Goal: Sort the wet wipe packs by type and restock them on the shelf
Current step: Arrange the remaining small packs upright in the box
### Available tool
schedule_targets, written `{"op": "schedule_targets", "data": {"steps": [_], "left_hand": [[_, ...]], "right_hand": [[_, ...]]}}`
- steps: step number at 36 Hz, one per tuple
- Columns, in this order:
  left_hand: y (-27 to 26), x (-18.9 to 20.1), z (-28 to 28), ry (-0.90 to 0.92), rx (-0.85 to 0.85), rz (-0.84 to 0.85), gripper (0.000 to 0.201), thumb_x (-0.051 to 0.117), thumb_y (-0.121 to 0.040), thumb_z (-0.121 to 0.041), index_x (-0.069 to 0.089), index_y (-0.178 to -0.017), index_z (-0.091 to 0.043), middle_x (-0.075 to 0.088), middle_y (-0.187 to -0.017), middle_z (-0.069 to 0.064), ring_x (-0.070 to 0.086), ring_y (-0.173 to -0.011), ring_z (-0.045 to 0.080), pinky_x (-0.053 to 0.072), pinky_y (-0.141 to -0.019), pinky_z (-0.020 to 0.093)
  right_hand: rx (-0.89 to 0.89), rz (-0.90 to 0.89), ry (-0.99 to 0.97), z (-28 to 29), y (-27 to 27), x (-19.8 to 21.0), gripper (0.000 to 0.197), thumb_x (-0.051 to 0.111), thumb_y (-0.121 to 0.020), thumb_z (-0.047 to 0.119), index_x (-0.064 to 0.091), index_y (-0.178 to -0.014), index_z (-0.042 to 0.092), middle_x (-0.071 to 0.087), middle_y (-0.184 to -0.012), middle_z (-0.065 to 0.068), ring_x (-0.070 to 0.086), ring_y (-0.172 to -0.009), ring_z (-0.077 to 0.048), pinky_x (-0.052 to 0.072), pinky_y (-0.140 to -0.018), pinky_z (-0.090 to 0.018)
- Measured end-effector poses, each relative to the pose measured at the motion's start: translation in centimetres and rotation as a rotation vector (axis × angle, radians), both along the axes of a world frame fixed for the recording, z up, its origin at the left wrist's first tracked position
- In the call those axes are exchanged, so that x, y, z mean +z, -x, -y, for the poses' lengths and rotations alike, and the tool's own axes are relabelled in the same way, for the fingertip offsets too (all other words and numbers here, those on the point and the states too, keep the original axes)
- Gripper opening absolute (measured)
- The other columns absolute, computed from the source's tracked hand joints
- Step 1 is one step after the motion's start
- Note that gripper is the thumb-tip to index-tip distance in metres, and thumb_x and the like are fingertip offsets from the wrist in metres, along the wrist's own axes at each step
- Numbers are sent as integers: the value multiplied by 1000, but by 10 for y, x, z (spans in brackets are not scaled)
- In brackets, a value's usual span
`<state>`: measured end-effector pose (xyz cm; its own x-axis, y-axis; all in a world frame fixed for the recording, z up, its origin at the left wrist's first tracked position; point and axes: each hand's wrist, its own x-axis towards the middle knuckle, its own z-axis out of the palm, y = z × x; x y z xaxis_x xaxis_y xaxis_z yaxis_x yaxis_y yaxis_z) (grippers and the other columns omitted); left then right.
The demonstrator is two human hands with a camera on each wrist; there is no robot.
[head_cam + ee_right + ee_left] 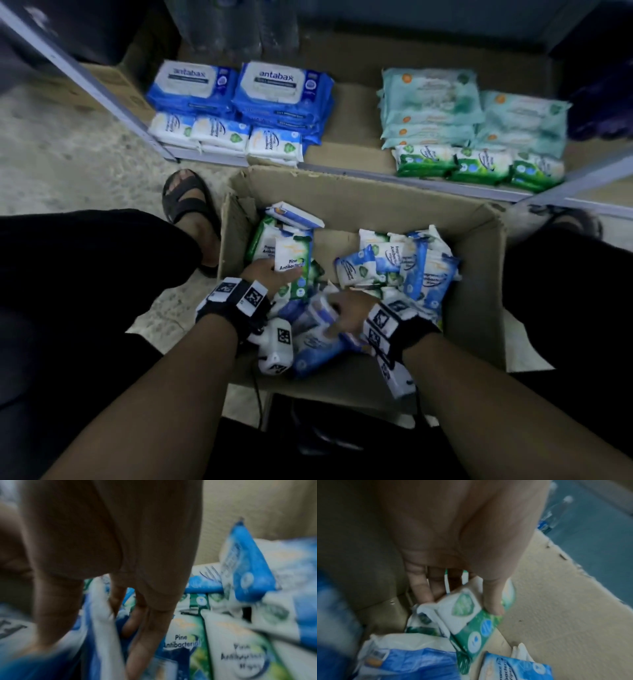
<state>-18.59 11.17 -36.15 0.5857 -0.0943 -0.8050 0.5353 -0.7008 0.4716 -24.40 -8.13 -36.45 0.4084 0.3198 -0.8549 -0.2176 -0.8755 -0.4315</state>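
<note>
On the floor between the person's knees stands an open cardboard box (pixel 479 291), its torn far flap just short of the shelf (pixel 349 154) edge. The box's right side is piled with blue-and-white packs (pixel 424 270) leaning against the right wall; a bare patch of box floor shows in the middle towards the far wall, the only open room inside. The left hand (pixel 263 274) is low at the box's left side, its grip grasping a green pine pack (pixel 293 258): the left wrist view shows the thumb (pixel 493 601) on the pack's face and fingers (pixel 421 588) behind it. More green and blue packs lie crowded beneath and beside it. The right hand (pixel 346 315) reaches into the near middle of the heap, fingers (pixel 145 628) curled down among blue packs (pixel 318 342); the blur makes it impossible to tell whether this grip holds one.

On the shelf, two stacks of large blue antabax packs (pixel 239 92) sit at the left, with small blue-and-white packs (pixel 222 135) in a row in front. At the right are stacks of pale teal packs (pixel 442 102), fronted by a row of green packs (pixel 479 164). Bare cardboard lies between the two groups. A sandalled foot (pixel 188 202) rests just left of the box.
</note>
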Motion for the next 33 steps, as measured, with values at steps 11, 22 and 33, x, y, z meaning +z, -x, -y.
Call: {"op": "schedule_targets", "data": {"steps": [11, 22, 33], "left_hand": [[8, 6, 14, -169, -128, 11, 52, 70, -88, -39, 60, -130, -10, 62, -131, 12, 59, -116, 31, 48, -94, 35], [22, -1, 5, -234, -232, -83, 83, 66, -91, -36, 22, -153, -3, 33, -155, 15, 36, -140, 30, 33, -108, 33], [6, -2, 16, -269, -54, 76, 56, 49, -101, -34, 33, -145, -5, 46, -142, 20, 50, -124, 36, 42, -93, 36]], "right_hand": [[-3, 423, 164, 10, -17, 10, 32, 58, -88, 20, 60, -119, 13, 48, -131, -15, 50, -117, -34, 50, -90, -43], [-163, 405, 289, 39, -21, -22, 40, 55, -95, 18, 46, -134, 14, 36, -136, -13, 51, -116, -35, 46, -91, -39], [-771, 338, -16, 51, -21, -21, 23, 65, -89, 4, 61, -112, 4, 64, -108, -13, 61, -98, -31, 43, -64, -14]]}}
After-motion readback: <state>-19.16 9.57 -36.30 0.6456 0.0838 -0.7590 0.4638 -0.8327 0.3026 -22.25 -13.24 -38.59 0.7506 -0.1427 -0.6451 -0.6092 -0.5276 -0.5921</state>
